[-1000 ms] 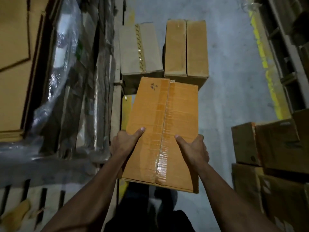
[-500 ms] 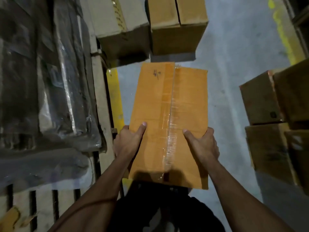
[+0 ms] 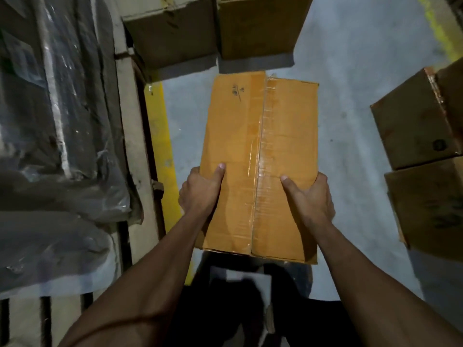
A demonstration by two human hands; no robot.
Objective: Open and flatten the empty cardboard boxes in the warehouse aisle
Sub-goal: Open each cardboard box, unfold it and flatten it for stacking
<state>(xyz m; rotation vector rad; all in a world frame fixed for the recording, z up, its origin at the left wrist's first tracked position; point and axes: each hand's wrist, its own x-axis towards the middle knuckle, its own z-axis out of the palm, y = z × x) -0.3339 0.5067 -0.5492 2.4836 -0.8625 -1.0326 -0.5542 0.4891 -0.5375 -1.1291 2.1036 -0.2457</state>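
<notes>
Squarely between both grips, the taped box (image 3: 258, 156) is clutched by left hand (image 3: 200, 189) and right hand (image 3: 310, 196).

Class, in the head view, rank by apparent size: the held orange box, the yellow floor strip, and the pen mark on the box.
1. Held orange box, though nearness to the camera enlarges it.
2. Yellow floor strip, partly hidden.
3. Pen mark, clearly smallest.

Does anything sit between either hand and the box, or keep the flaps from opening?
Nothing separates the left hand or right hand from the orange box; both grip its sides. Clear tape still seals the centre seam.
</notes>
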